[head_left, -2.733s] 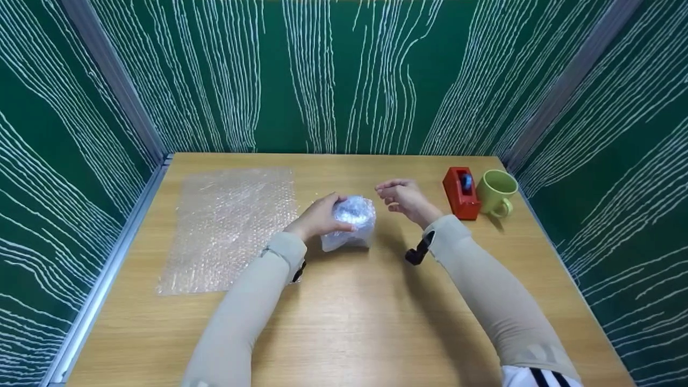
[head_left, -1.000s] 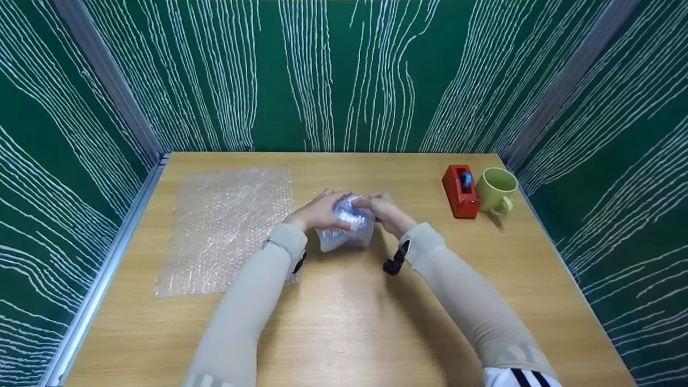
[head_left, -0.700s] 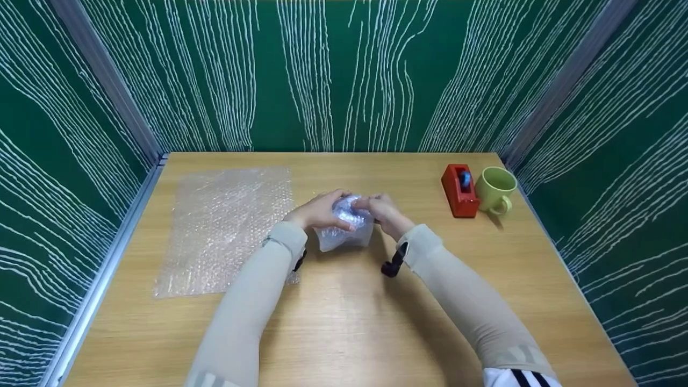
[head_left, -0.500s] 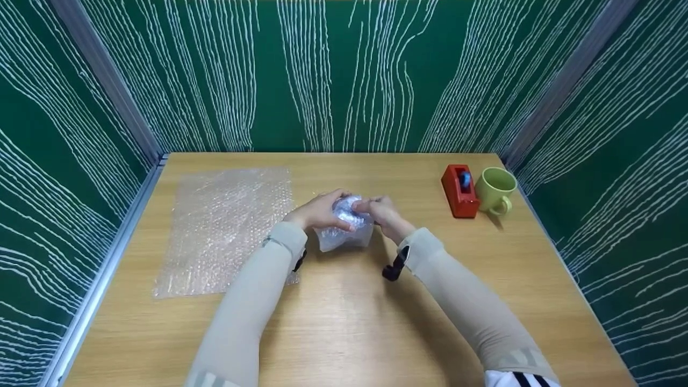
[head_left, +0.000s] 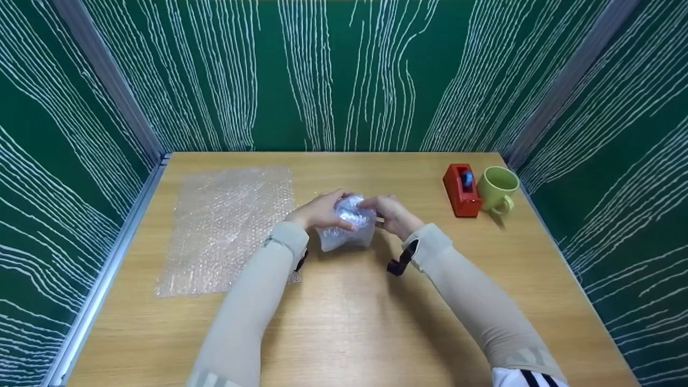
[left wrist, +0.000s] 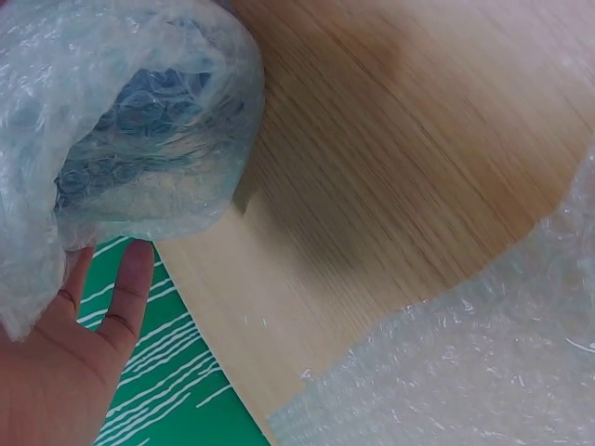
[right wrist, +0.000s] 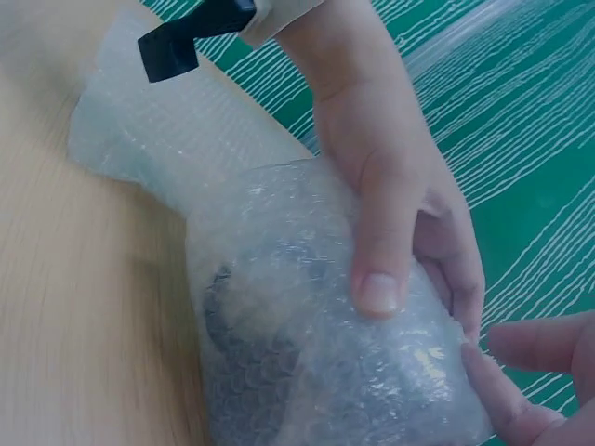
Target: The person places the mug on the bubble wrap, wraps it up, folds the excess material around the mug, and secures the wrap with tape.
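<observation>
A bundle (head_left: 349,228) wrapped in clear bubble wrap stands on the table in front of me; its contents are hidden. My left hand (head_left: 320,212) grips it from the left and above, thumb on the near side. In the right wrist view that thumb lies across the wrap, and the left hand (right wrist: 390,177) reaches in from the top. My right hand (head_left: 395,215) is at the bundle's upper right, its fingertips touching the wrap. Two fairly straight digits of the right hand (right wrist: 558,362) show at the wrap's edge. A folded opening faces the left wrist camera.
A flat sheet of bubble wrap (head_left: 226,231) lies on the left of the wooden table (head_left: 344,322). At the back right stand a red tape dispenser (head_left: 461,193) and a green mug (head_left: 497,188). Green, white-streaked walls (head_left: 376,75) enclose three sides.
My right hand came in from the right to the bundle and pressed its top with the thumb side. Now it has drawn slightly back rightward. The left hand keeps its grip.
</observation>
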A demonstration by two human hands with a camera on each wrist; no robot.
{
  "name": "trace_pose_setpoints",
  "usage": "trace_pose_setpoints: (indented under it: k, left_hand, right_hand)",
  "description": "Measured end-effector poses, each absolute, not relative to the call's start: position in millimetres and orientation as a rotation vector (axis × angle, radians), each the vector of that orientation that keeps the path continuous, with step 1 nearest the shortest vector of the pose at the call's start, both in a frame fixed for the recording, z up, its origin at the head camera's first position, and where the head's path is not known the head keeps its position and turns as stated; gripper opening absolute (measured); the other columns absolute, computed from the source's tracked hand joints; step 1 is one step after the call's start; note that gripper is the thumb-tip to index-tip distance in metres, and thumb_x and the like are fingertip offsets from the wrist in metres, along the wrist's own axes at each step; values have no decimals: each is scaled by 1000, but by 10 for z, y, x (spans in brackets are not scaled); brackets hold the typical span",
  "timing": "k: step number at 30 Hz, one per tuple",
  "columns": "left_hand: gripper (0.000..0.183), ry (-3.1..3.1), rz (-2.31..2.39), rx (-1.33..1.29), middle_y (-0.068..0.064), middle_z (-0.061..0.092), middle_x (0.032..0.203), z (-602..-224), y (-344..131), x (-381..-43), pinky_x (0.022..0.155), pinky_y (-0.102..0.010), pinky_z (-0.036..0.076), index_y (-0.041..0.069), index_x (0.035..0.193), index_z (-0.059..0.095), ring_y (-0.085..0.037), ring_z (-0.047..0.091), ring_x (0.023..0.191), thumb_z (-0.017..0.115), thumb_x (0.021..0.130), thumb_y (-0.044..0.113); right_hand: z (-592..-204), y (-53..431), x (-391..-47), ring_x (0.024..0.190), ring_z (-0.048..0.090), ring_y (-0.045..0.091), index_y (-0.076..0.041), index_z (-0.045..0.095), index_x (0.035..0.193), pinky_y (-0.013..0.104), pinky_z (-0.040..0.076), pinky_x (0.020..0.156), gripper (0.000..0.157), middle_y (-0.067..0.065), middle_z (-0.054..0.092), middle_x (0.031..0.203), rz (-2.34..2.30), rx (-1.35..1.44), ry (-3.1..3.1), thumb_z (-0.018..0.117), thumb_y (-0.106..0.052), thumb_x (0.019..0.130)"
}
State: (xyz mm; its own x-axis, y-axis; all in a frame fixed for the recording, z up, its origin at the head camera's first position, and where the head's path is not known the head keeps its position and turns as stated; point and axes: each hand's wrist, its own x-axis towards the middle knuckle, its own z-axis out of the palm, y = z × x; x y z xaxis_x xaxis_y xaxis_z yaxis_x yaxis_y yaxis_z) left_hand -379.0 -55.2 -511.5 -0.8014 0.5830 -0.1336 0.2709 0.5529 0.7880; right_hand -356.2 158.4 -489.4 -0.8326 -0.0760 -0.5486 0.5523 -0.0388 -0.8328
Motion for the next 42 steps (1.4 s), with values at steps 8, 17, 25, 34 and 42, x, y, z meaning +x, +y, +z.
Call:
trace_pose_setpoints:
  k: [8, 17, 25, 34, 42]
  left_hand:
    - [95, 2439, 1103, 736, -10, 54, 163, -5106, -570, -3811, 130, -48, 40, 18, 163, 46, -31, 52, 150, 94, 83, 36]
    - [94, 2426, 1141, 732, -9, 55, 161, -5083, -592, -3798, 127, -50, 42, 21, 164, 45, -30, 54, 146, 94, 84, 32]
    - [95, 2452, 1125, 727, -8, 53, 163, -5115, -606, -3808, 127, -52, 42, 22, 164, 45, -30, 53, 147, 94, 84, 35]
    - [92, 2448, 1110, 754, -7, 53, 165, -5141, -579, -3805, 131, -49, 37, 19, 163, 47, -30, 50, 151, 93, 84, 34]
    - [94, 2453, 1092, 742, -11, 52, 164, -5137, -565, -3814, 129, -51, 40, 17, 163, 45, -33, 50, 150, 94, 84, 37]
  right_hand:
    - [-4860, 1618, -3524, 121, 62, 26, -1, 67, 119, 42, 54, 115, 22, 11, 62, 131, -1931, 452, 1823, 71, -3, 97]
    - [-4892, 1666, -3477, 119, 61, 27, -2, 61, 121, 48, 54, 117, 25, 12, 59, 126, -1758, 300, 2137, 72, -11, 100]
    - [-4950, 1619, -3583, 97, 56, 21, -10, 54, 108, 31, 54, 83, 32, 6, 55, 105, -1613, 145, 2538, 82, -21, 97]
    - [-5020, 1563, -3744, 85, 53, 20, -5, 58, 105, 28, 43, 67, 38, 5, 56, 94, -1387, 11, 2813, 85, -31, 97]
    - [-5090, 1600, -3750, 88, 53, 21, -5, 58, 104, 29, 45, 71, 32, 6, 55, 95, -1399, -14, 2754, 86, -18, 95]
